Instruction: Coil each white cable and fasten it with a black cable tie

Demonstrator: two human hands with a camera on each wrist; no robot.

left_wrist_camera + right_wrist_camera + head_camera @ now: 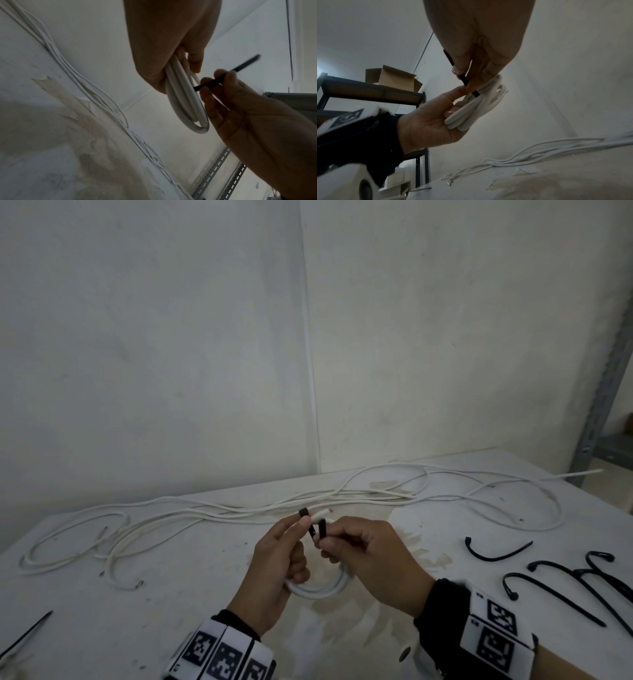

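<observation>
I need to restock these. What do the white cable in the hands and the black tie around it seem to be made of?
The coiled white cable looks like smooth, slightly glossy plastic-sheathed wire: its loops bend in soft, even curves in the left hand. The black tie, pinched by the right hand, looks like a thin matt strip, probably nylon or plastic; it stays fairly straight, though its surface is too blurred to confirm.

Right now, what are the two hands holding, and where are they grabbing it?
The left hand grips the coiled white cable at the top of its loops. The right hand pinches the black cable tie along its strap.
</observation>
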